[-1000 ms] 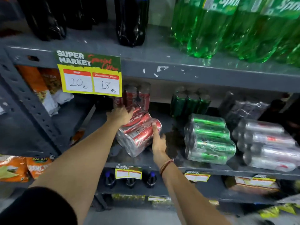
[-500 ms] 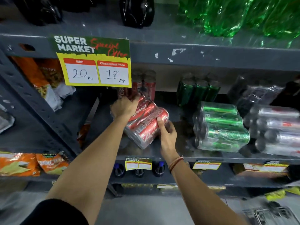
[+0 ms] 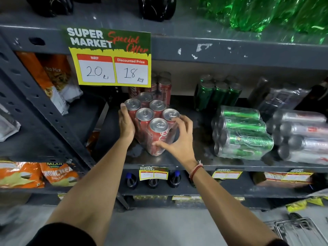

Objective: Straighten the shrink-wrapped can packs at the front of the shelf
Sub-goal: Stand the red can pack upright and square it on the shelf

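Observation:
A shrink-wrapped pack of red cans stands upright on the grey shelf, silver tops facing up. My left hand presses flat against its left side. My right hand wraps the front right corner, thumb low on the front can and fingers over a can top. To the right, a green can pack lies on its side near the shelf front. Further right a silver can pack also lies on its side.
Upright red cans and green cans stand at the shelf's back. A price sign hangs from the shelf above. Snack bags fill the left bay. Bottles stand above and below. A wire basket sits on the floor at right.
The red can pack was lying tilted on its side between my hands; it now stands upright. My right hand shifted from its end to its front corner.

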`<state>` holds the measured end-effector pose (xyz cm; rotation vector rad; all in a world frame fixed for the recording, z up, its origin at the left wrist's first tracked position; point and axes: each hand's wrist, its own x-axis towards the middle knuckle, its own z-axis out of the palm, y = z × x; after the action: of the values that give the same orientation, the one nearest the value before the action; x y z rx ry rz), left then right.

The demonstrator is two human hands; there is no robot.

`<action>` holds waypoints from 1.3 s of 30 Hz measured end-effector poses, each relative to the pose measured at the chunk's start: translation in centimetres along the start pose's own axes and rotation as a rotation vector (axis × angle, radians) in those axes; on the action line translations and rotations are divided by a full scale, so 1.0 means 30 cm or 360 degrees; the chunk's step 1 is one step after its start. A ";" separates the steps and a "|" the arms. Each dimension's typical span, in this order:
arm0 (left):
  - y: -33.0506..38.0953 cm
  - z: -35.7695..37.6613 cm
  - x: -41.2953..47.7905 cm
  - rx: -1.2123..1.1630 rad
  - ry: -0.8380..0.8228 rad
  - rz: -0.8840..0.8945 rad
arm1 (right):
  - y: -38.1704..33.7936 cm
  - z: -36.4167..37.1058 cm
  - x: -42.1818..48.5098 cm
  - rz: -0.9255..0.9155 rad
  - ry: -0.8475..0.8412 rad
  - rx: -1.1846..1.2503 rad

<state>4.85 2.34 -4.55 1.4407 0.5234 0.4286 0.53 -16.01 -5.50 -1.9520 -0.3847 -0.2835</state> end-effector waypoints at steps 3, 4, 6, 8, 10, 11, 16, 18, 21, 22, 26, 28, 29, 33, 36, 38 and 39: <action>0.007 -0.031 -0.001 0.0048 -0.0108 -0.0105 | -0.004 0.003 -0.012 -0.0009 -0.0078 -0.0044; 0.017 -0.039 -0.007 0.0099 -0.0164 -0.0152 | -0.006 -0.005 -0.012 -0.0024 -0.0094 -0.0075; 0.036 -0.043 -0.037 0.0176 -0.0135 -0.0171 | -0.016 -0.028 0.005 -0.0062 -0.0079 -0.0084; 0.035 -0.032 -0.114 0.0123 0.0175 -0.0094 | -0.035 -0.040 0.050 -0.0007 0.0020 0.0033; 0.029 0.005 -0.239 -0.0066 0.0435 0.0002 | -0.066 -0.040 0.115 0.0196 0.0030 0.0207; 0.023 0.032 -0.298 -0.0115 0.0435 0.0052 | -0.078 -0.036 0.145 0.0303 -0.0034 0.0247; 0.007 0.146 -0.401 -0.0044 0.0157 0.0008 | -0.080 -0.012 0.187 0.0471 -0.0136 0.0025; 0.010 0.141 -0.398 -0.0016 0.0152 0.0034 | -0.091 -0.004 0.167 0.0460 -0.0084 0.0004; 0.010 0.075 -0.348 -0.0174 0.0143 -0.0021 | -0.133 0.029 0.088 0.0359 0.0113 -0.0020; 0.013 0.042 -0.317 -0.0244 0.0095 -0.0100 | -0.147 0.049 0.049 0.0332 0.0183 -0.0026; 0.036 -0.091 -0.202 -0.0275 -0.0370 -0.0337 | -0.228 0.149 -0.076 0.0370 0.0384 -0.0095; 0.059 -0.123 -0.178 -0.0185 -0.0454 -0.0331 | -0.257 0.166 -0.096 0.0417 0.0390 -0.0139; 0.074 -0.128 -0.179 -0.0095 -0.0392 -0.0316 | -0.260 0.157 -0.091 0.0450 0.0404 -0.0136; 0.054 -0.070 -0.315 -0.0063 0.0424 -0.0182 | -0.223 0.067 0.025 0.0434 0.0500 -0.0050; 0.016 0.045 -0.475 -0.0239 0.0515 -0.0076 | -0.195 0.023 0.189 0.0504 0.0159 -0.0029; 0.009 0.108 -0.525 -0.0235 0.0391 -0.0132 | -0.174 0.013 0.280 0.0585 -0.0168 -0.0024; 0.013 0.126 -0.528 -0.0195 0.0331 -0.0181 | -0.166 0.010 0.310 0.0636 -0.0284 0.0016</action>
<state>-5.88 -9.78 -2.70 1.2491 0.7303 0.5134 7.13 -12.60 1.99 -1.9998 -0.1030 0.1509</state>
